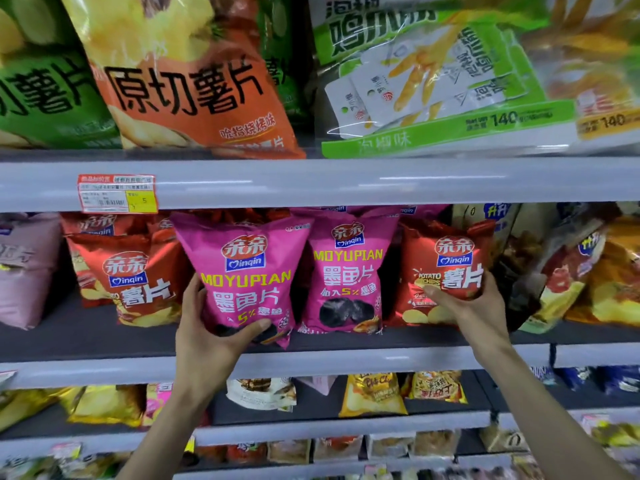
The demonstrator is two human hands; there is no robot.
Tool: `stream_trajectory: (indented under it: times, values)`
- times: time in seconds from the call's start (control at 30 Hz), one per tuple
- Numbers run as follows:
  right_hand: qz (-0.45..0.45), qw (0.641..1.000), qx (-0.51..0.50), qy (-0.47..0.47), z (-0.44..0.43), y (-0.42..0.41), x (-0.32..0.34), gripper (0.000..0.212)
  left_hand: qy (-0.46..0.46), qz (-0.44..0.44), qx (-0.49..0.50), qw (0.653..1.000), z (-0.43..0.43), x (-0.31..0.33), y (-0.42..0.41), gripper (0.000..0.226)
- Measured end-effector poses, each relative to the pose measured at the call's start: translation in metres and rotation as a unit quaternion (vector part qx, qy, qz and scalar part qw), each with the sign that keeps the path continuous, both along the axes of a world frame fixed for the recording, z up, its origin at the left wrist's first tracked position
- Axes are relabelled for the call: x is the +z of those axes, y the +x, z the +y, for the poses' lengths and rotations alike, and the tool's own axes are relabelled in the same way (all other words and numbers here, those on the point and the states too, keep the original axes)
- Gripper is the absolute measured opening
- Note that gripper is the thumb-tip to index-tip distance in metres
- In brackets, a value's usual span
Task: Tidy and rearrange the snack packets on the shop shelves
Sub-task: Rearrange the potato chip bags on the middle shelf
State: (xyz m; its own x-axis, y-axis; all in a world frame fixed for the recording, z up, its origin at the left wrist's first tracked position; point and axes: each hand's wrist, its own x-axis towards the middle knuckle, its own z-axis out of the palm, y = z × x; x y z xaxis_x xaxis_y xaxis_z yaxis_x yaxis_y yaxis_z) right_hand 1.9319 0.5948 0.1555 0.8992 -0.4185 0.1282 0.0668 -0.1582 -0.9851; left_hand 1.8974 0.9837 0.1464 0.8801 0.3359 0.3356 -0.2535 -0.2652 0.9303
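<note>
While the left hand (211,334) grips the pink bag (242,271): fingers curl round its bottom, at the front of the middle shelf (346,358)
Right hand (474,306): curls round the red bag (446,271) low down, thumb in front
Both bags: stand them straight, names facing out
Second pink bag (346,271): just beside, in the way; bags behind may be leaning

The left hand (207,341) grips the lower part of a Moyupian packet (246,271) at the front edge of the middle shelf (346,362). Just right of that hand, set a little further back, stands a second Moyupian packet (346,271). Right again, the right hand (474,306) holds a potato-chips packet (446,268) on the same shelf. Left of the left hand sits a further potato-chips packet (135,282), with more behind it. The upper shelf (346,181) runs above both hands, and its price label (117,194) hangs up and left of the left hand.
</note>
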Motion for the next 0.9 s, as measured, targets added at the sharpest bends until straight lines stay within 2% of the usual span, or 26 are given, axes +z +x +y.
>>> stream_trajectory:
  times: [0.3, 0.43, 0.6, 0.73, 0.9]
  values:
    - [-0.067, 0.997, -0.043, 0.003, 0.008, -0.05, 0.022, 0.088, -0.016, -0.041, -0.02, 0.999, 0.008, 0.008, -0.017, 0.098]
    - [-0.082, 0.996, -0.018, 0.008, 0.034, -0.069, 0.042, 0.09, -0.032, -0.049, -0.028, 0.998, 0.014, 0.016, -0.026, 0.092]
    - [-0.072, 0.996, 0.03, 0.049, 0.091, -0.085, 0.049, 0.085, -0.06, -0.033, -0.054, 0.996, 0.032, 0.019, -0.044, 0.087]
    - [-0.067, 0.994, 0.063, 0.055, 0.147, -0.091, 0.041, 0.078, -0.089, -0.027, -0.033, 0.995, 0.055, 0.015, -0.061, 0.081]
    - [-0.079, 0.995, 0.045, 0.049, 0.221, -0.082, 0.028, 0.088, -0.108, -0.022, -0.003, 0.994, 0.105, 0.0, -0.082, 0.095]
